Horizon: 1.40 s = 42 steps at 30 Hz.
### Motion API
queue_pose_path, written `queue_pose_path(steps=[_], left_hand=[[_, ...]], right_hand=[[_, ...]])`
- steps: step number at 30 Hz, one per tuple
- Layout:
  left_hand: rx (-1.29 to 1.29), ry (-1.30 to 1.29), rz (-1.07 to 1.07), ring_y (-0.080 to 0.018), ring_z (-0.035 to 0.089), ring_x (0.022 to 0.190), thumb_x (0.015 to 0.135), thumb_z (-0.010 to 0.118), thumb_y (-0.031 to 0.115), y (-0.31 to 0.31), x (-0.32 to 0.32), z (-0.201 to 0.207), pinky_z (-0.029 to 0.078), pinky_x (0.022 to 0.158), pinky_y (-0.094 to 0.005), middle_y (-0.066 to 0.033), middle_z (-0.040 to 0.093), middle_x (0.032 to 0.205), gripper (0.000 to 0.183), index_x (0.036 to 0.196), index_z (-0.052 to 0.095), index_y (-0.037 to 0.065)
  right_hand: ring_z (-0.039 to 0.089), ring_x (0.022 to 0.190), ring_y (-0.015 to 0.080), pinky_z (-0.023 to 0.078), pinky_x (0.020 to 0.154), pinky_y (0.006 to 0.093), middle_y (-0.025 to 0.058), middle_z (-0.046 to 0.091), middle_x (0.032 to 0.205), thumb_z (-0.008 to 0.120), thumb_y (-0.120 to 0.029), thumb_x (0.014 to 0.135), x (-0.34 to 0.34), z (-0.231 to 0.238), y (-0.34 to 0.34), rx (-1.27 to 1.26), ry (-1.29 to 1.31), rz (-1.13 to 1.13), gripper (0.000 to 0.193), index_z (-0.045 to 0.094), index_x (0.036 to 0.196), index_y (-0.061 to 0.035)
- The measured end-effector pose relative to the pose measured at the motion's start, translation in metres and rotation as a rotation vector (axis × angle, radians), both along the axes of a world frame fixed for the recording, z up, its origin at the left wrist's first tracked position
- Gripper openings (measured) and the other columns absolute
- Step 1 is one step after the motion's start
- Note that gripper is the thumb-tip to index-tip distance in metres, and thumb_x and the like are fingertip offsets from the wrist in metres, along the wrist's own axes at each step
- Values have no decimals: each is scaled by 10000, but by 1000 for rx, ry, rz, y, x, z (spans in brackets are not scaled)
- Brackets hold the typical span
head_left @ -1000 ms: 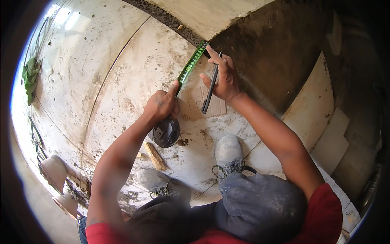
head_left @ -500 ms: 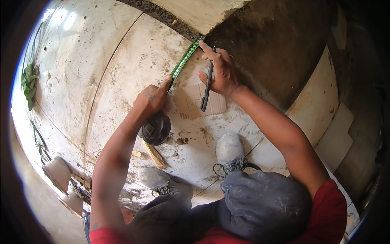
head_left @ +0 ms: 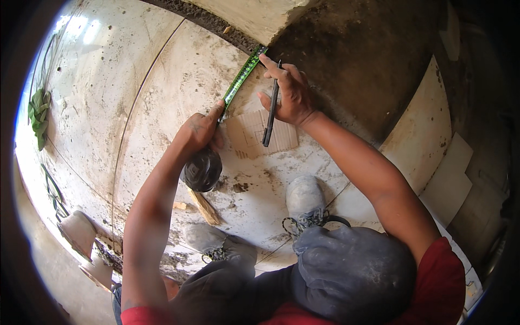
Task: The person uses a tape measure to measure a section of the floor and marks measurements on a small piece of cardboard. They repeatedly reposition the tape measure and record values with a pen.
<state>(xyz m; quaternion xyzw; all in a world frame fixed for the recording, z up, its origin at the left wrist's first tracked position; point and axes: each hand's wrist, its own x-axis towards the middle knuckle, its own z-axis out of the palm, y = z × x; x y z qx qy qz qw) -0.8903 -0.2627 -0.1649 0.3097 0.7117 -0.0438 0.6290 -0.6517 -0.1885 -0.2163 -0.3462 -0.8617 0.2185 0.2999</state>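
Note:
A green tape measure blade stretches across the dirty tile toward the edge of the dark, bare patch. My left hand is closed on the tape measure, its index finger pressed on the near end of the blade; the palm side is hidden. My right hand holds a black pen between its fingers, while its index fingertip touches the far end of the blade. Below both hands lies a piece of corrugated cardboard with drawn lines. A black rounded object sits under my left wrist; its kind is unclear.
A wood scrap lies near my shoes. Raised pale slab borders the dark soil patch. At the left are a green cloth-like bundle and cables. Cut tile pieces lie at right.
Both hands and the tape have shifted slightly left in the picture, as has the floor around them. The grips look the same.

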Motion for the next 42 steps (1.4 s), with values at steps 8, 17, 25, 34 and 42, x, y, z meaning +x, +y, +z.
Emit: queue_pose_path(steps=[8,17,25,34,42], left_hand=[[19,-40,2,-241,646,585,954,308,707,-1,-2,-5,529,677,-333,-154,659,607,894,643,706,-30],[0,-30,-15,-240,651,631,937,325,728,1,-5,-12,519,713,-328,-155,684,662,896,666,718,-30],[27,-48,-2,-232,614,546,921,325,756,-2,-6,-14,515,613,-349,-146,657,626,909,658,699,-29],[-45,-58,-35,-256,665,706,936,283,743,3,-6,-10,509,775,-334,-161,694,681,925,681,729,-27],[-63,-51,-27,-249,663,693,936,273,745,3,-5,-8,510,752,-328,-159,690,675,932,683,725,-30]], right_hand=[[539,1039,250,408,901,424,-28,618,1090,727,-265,767,1,1,-1,-67,-45,-9,814,356,1484,-160],[547,991,255,426,874,414,-3,608,1072,722,-277,773,1,-4,1,-57,-4,-9,805,364,1484,-161],[552,964,262,435,850,411,17,606,1052,710,-274,784,2,-6,0,-65,14,-13,784,374,1484,-171],[545,998,272,411,892,425,26,602,1065,702,-271,789,4,-7,0,-81,-27,-10,812,339,1509,-175],[550,1015,275,422,909,427,11,618,1086,696,-268,791,3,-3,-1,-87,-21,-5,808,337,1509,-171]])
